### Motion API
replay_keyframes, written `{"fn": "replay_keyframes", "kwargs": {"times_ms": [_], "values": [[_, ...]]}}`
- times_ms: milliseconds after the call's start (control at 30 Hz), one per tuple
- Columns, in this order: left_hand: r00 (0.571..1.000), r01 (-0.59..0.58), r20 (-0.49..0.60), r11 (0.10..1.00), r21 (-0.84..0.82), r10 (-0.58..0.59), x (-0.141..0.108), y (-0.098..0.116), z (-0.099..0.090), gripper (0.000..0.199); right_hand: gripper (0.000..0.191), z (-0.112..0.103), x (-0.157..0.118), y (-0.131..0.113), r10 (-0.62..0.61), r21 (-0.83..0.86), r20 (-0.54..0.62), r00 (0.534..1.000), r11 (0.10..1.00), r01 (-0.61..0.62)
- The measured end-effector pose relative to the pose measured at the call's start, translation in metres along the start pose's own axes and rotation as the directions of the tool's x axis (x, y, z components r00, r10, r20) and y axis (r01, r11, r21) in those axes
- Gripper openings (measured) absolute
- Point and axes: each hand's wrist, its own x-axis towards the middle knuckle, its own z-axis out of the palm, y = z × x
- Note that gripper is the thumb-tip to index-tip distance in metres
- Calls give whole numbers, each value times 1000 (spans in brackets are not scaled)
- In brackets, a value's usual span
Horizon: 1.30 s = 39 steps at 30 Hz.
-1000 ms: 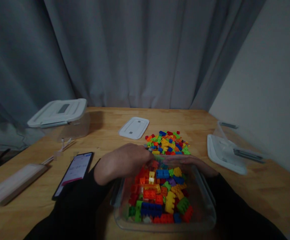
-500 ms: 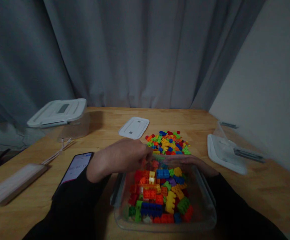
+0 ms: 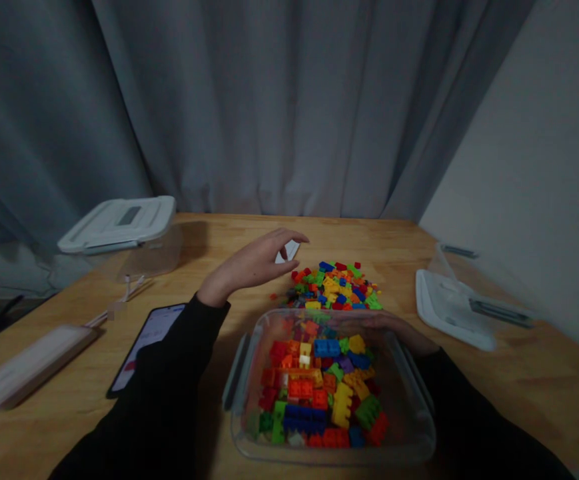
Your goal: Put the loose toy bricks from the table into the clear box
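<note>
My left hand (image 3: 256, 263) is raised over the table at the left edge of a heap of small colourful building bricks (image 3: 336, 287). Its thumb and fingers are apart, with nothing between them. Close to me stands a clear plastic box (image 3: 404, 447) holding larger building bricks (image 3: 305, 419) in red, orange, yellow, blue and green. At the box's far right side is my right hand (image 3: 394, 325), its fingers stretched flat along the far wall and partly hidden behind it. A white lid (image 3: 288, 251) shows only in part behind my left hand.
A lidded clear box (image 3: 119, 227) stands at the back left. A phone (image 3: 144, 343) and a pale power strip (image 3: 34, 367) with a cord lie at left. On the right, another clear box (image 3: 484, 287) is beside a white lid (image 3: 434, 307). A grey curtain (image 3: 269, 107) hangs behind.
My left hand has moved up and away from the box's far left rim, and its curled fingers have opened. My right hand stays at the far side of the box.
</note>
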Motion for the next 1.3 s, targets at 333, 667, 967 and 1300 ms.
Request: {"fn": "replay_keyframes", "kwargs": {"times_ms": [333, 667, 967, 1300], "values": [[994, 73, 80, 997, 6, -73, 15, -74, 103, 49, 44, 5, 2, -6, 32, 134, 63, 998, 990, -40], [977, 77, 201, 997, -14, -73, 8, -85, 126, 38, 45, 7, 1, -9, 27, 165, 66, 997, 986, -37], [973, 126, 194, 992, -3, -123, 8, -74, 118, 36, 46, 6, 2, -14, 45, 85, 58, 997, 995, -50], [968, 199, 158, 980, -1, -197, 6, -71, 119, 31, 43, 3, -1, -3, 50, 128, 3, 999, 991, -50]]}}
